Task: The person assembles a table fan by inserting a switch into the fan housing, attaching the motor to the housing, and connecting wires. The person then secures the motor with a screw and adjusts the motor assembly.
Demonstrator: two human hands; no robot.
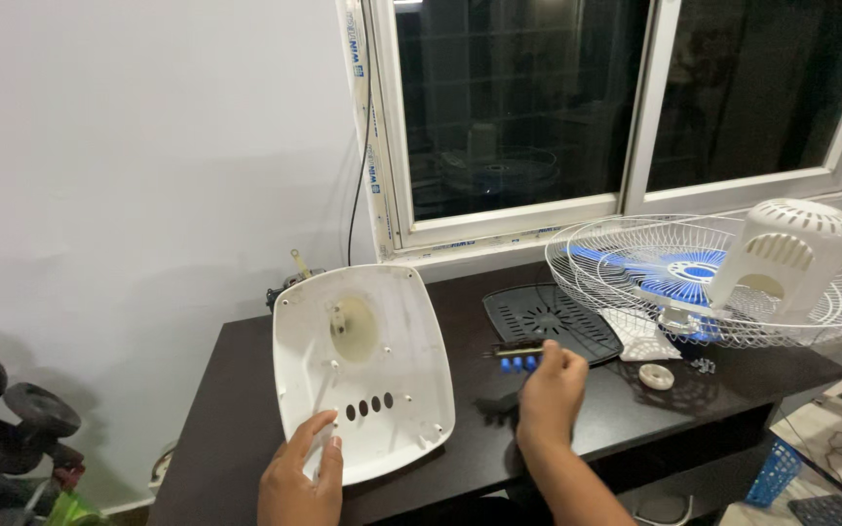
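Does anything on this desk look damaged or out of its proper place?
Nothing looks broken. A fan lies in pieces on the dark desk: the left hand tilts the white base shell on its edge, and the wire grilles overhang the desk's right side.

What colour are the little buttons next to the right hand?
Blue: the small row of buttons by the right hand shows best in the head view.

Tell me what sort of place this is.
Probably a room at home, used as a makeshift repair spot: a dark desk under a window, a dismantled fan's wire grille on it, and dumbbells on the floor.
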